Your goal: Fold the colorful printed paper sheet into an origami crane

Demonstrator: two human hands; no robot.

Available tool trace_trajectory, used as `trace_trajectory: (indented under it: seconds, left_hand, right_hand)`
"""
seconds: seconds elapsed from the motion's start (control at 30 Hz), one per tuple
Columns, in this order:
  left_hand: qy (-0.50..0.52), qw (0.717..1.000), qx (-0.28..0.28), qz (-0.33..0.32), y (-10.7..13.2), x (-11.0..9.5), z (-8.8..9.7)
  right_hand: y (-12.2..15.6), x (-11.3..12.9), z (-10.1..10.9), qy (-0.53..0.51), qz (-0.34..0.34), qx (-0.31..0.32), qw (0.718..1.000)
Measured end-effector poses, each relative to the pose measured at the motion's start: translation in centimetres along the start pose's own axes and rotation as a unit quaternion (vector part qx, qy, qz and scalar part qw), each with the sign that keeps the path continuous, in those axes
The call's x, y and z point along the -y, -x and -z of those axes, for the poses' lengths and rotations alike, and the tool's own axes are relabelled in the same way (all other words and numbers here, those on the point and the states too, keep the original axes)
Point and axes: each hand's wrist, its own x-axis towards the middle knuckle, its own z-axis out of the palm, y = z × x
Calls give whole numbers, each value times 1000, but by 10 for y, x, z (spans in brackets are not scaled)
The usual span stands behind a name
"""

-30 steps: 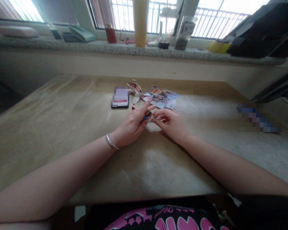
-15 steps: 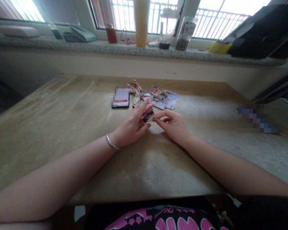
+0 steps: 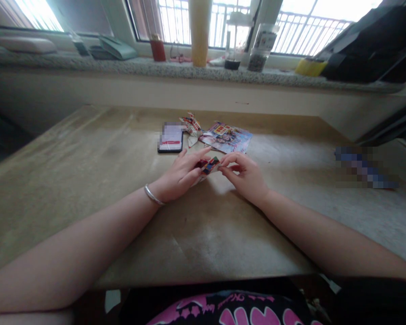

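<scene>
A small piece of colourful printed paper (image 3: 210, 165), apparently folded, lies on the table between my hands. My left hand (image 3: 182, 174), with a silver bangle at its wrist, rests over the paper's left part, fingers stretched out and covering much of it. Thumb and forefinger of my right hand (image 3: 242, 174) pinch the paper's right end. Just beyond my fingers are a crumpled or folded printed paper (image 3: 191, 127) in red and white, and a flat magazine-like sheet (image 3: 232, 137) with a bright picture.
A phone (image 3: 171, 137) lies beyond my left hand on the pale table (image 3: 149, 243). A blurred bluish item (image 3: 363, 167) is on the far right. The stone windowsill (image 3: 128, 65) behind carries a red jar (image 3: 157, 48), a tall yellow cylinder (image 3: 199, 34) and a black bag (image 3: 368, 47).
My left hand has shifted slightly left and flattened, its thumb moving up onto the paper. The paper has turned a little and its right end still sits in my right fingers.
</scene>
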Motion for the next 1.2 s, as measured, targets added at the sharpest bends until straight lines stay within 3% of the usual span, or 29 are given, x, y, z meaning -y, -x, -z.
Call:
trace_trajectory:
  seconds: [0.13,0.33,0.47,0.73,0.97,1.1,1.2]
  left_hand:
    - [-3,999,-15,-32,-2,11,2]
    - [-104,993,-43,-29,-8,11,4]
    - [-80,994,-75,18,-5,10,2]
    - [-13,993,-67,96,-3,9,-3]
    - [39,995,-61,72,-5,12,-4]
    - [-64,993,-101,-7,-2,16,-9]
    - [-124,983,-134,-27,0,15,-11]
  right_hand:
    - [-1,-2,4,-5,31,28,999]
    - [-3,-7,11,34,85,89,992]
    - [-5,-11,13,82,125,142,979]
    - [-5,-19,9,141,168,193,956]
    - [-4,-18,11,181,158,190,952]
    - [-2,-16,12,211,99,115,966]
    - [-1,-18,12,230,38,62,970]
